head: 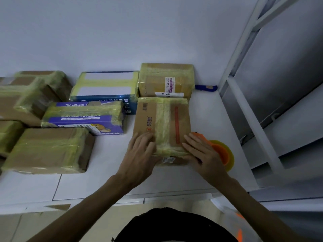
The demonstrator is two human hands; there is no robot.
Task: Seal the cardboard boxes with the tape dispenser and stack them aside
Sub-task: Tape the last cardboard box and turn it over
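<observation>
Head view: box (145, 119) lies flat on table (111, 172), yellow-green tape (163, 123) down its middle. On its near left corner, left hand (139, 154) presses, fingers straight. On the near right corner rests right hand (204, 154), fingers also straight. Orange dispenser (222, 152) sits just right of box, partly hidden by right hand. More taped boxes (166, 79) sit behind and left of box.

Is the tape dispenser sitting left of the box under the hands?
No, the tape dispenser sits right of the box, partly behind the right hand.
</observation>
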